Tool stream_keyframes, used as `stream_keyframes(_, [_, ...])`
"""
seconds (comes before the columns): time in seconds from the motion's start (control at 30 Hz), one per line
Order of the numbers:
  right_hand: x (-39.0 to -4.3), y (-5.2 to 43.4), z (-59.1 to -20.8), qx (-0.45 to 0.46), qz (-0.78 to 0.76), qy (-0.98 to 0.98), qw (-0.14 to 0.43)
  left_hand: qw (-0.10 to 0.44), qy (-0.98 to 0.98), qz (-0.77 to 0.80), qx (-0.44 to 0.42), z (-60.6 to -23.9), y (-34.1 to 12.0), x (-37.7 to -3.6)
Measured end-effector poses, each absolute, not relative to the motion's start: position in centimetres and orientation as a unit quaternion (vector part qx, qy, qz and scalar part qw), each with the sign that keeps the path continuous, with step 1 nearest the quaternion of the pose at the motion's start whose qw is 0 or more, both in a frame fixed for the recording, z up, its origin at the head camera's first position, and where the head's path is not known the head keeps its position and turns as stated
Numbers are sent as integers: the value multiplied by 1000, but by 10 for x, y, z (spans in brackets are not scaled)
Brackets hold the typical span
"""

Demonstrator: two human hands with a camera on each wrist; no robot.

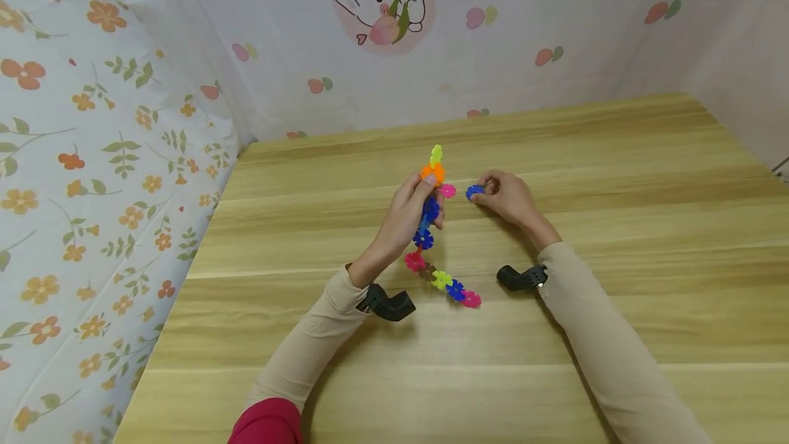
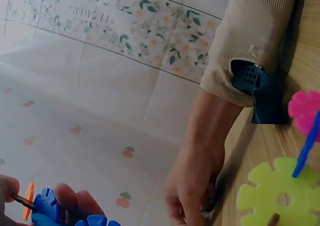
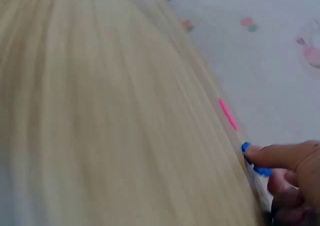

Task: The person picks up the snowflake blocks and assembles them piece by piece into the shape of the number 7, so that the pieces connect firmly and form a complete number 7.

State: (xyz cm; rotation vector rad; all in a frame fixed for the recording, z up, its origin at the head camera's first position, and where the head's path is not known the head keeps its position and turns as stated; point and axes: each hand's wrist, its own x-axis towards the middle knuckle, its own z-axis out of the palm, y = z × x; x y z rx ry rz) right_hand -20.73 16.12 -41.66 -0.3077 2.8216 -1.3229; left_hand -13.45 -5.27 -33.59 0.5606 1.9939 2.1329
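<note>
In the head view my left hand (image 1: 401, 219) grips a chain of linked plastic snowflake discs, its thumb pressing on an orange disc (image 1: 436, 173). A yellow disc (image 1: 436, 154) sticks up above the thumb. Below the hand the chain bends to the right through blue (image 1: 423, 238), red (image 1: 415, 262), brown, yellow-green (image 1: 442, 280) and blue discs to a pink end disc (image 1: 471, 299). My fingers hide part of it. Just right of these fingers shows another pink disc (image 1: 448, 190). My right hand (image 1: 511, 201) pinches a loose blue disc (image 1: 474, 192) between thumb and fingers, a short gap from that pink disc.
Under both hands lies a wood-grain table (image 1: 616, 334). A printed white cloth (image 1: 585, 12) hangs behind its far edge, and a floral one (image 1: 123, 177) along the left side. Black wrist mounts (image 1: 391, 303) jut inward from both sleeves.
</note>
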Motion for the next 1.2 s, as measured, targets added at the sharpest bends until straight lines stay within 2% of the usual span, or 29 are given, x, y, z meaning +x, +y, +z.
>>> stream_keyframes(0.3, [-205,175,-419,-87,-493,865,31,105,690,690,190,-311,-52,-121])
stream_keyframes(0.6, [-204,182,-407,-86,-563,820,49,110,687,688,204,-331,-51,-134])
stream_keyframes(0.87, [-187,177,-361,-103,-622,776,-31,93,708,665,219,-334,-48,-134])
stream_keyframes(1.2, [-156,152,-304,-217,-617,750,-95,116,707,658,233,-335,-50,-129])
